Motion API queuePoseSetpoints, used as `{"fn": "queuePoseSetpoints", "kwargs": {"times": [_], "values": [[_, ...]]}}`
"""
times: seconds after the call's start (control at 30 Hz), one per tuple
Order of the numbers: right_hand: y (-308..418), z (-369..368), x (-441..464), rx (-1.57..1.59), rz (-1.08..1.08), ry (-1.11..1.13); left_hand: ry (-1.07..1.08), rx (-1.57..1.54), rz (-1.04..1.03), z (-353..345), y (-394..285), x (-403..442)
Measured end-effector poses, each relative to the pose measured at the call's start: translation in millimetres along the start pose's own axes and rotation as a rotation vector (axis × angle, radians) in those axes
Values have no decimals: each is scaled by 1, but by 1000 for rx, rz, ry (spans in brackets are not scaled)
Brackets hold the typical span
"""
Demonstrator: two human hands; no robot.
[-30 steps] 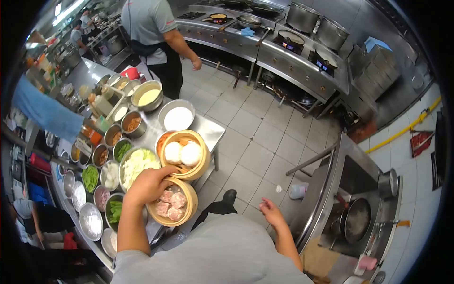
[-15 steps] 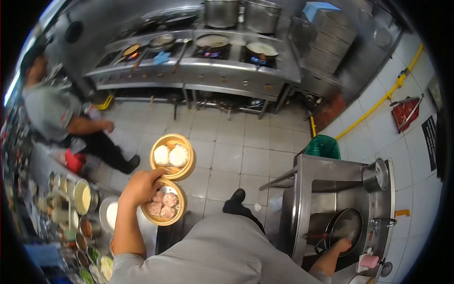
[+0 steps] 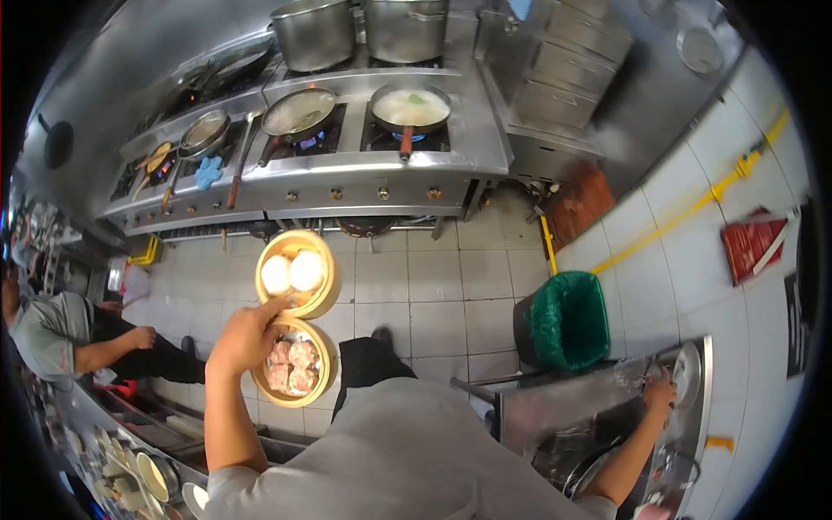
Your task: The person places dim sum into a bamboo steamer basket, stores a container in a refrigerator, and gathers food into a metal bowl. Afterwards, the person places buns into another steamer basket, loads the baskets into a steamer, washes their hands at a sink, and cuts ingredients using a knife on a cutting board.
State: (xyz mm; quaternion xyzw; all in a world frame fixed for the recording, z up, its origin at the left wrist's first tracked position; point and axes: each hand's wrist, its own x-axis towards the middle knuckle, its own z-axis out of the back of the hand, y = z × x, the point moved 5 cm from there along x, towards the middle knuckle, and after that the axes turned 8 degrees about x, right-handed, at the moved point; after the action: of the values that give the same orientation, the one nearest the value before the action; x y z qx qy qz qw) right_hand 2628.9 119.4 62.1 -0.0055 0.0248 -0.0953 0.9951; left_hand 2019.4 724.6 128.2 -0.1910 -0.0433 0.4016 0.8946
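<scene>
My left hand point(image 3: 247, 336) grips two round bamboo steamers where their rims meet. The farther steamer point(image 3: 326, 295) holds two white buns point(image 3: 292, 273). In the nearer steamer point(image 3: 328, 374) lie several pink meat dumplings point(image 3: 293, 366). My right hand point(image 3: 659, 392) is stretched out to the right over the steel sink counter point(image 3: 555, 407), its fingers at a metal pot point(image 3: 687, 377) by the wall. The fingers are blurred and partly hidden, so their grip on the pot is unclear.
Ahead stands a stove point(image 3: 347, 186) with pans point(image 3: 410, 108) over flames and tall pots point(image 3: 406, 33). A green-lined bin point(image 3: 568, 321) stands beyond the sink. A co-worker point(image 3: 65, 338) is at the left, past a counter with bowls point(image 3: 156, 475). A yellow pipe point(image 3: 667, 227) runs along the right wall.
The view has swung right and closer to the stove. Both steamers have come along in my left hand. My right hand has moved out over the sink, from the pan to the metal pot.
</scene>
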Motion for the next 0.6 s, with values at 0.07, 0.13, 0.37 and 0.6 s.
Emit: {"fn": "queuePoseSetpoints", "kwargs": {"times": [0.07,0.13,0.37,0.6], "values": [[33,-28,63,38,298,-207,-6,6,2,2,1,50],[110,-1,37,109,439,-143,7,3,-89,6,-1,98],[275,-68,73,18,491,208,44,42,-87,31,30,259],[417,-57,73,88,612,356,-26,86,-140,48,24,384]]}}
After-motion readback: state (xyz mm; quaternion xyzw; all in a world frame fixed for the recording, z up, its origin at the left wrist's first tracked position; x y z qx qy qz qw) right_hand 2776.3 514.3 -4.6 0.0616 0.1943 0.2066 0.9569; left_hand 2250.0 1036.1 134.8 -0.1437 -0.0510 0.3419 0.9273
